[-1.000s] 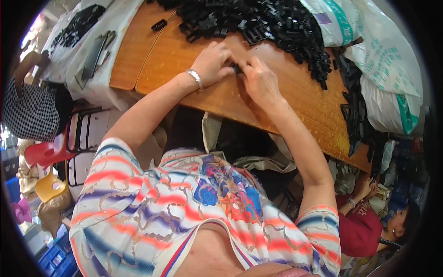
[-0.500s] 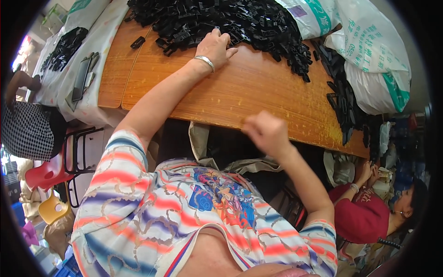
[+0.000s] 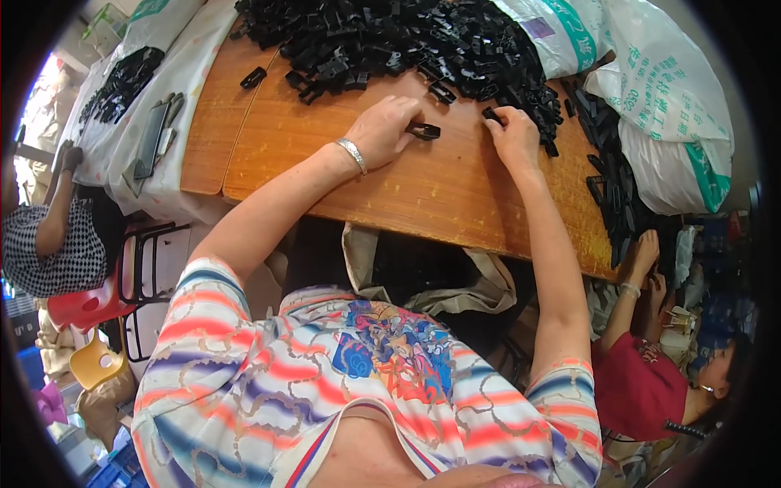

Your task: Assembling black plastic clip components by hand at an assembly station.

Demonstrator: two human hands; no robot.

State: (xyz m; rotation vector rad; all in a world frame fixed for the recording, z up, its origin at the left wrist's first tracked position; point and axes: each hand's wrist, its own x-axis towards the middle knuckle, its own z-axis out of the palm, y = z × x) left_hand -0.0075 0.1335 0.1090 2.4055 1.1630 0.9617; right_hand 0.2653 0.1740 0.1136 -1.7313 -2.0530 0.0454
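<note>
A large heap of small black plastic parts (image 3: 390, 41) covers the far side of the brown wooden table (image 3: 407, 191). In front of it my left hand (image 3: 386, 134) is closed on a black plastic part (image 3: 425, 131), whose end sticks out to the right of the fingers. My right hand (image 3: 514, 138) pinches another black plastic part (image 3: 491, 116) near the heap's right front edge. Between the hands a loose black part (image 3: 442, 93) lies just before the heap, and one more (image 3: 253, 78) sits apart at the left.
White sacks (image 3: 663, 106) stand at the far right, beside longer black pieces (image 3: 610, 199). Below the table edge hangs an open beige bag (image 3: 480, 285). A person in a red top (image 3: 643, 390) works at the right; another person's patterned garment (image 3: 53, 248) shows at the left.
My left hand has drawn back slightly from the heap with a black part in it. My right hand has moved from the table's near edge up to the heap and now pinches a part.
</note>
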